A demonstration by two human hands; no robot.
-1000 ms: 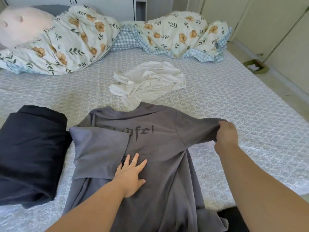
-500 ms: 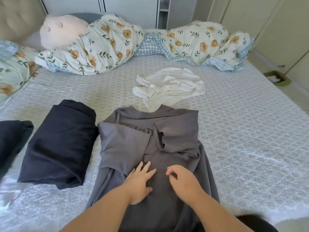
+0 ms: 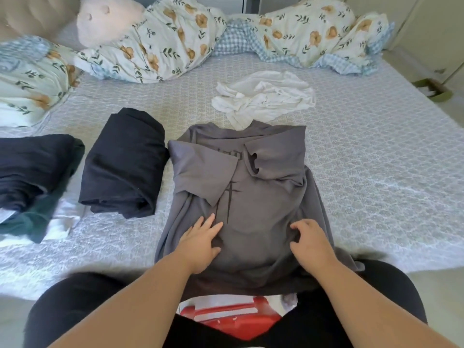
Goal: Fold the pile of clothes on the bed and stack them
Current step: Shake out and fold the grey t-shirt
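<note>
Centre frame, a grey T-shirt (image 3: pixel 251 197) lies sleeves-in; left hand (image 3: pixel 200 243) presses flat, right hand (image 3: pixel 310 241) pinches cloth. Dark folded garments (image 3: pixel 123 164) wait left; a crumpled white garment (image 3: pixel 263 96) remains.

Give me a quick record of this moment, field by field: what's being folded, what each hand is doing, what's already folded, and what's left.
garment in work: grey printed T-shirt, both sleeves folded inward
left hand: fingers flat, pressing the shirt
right hand: fingers curled on the shirt fabric
folded: navy folded garment beside the shirt; dark clothes stack further left
left to fold: crumpled white garment
surface: grey patterned bedspread
</note>
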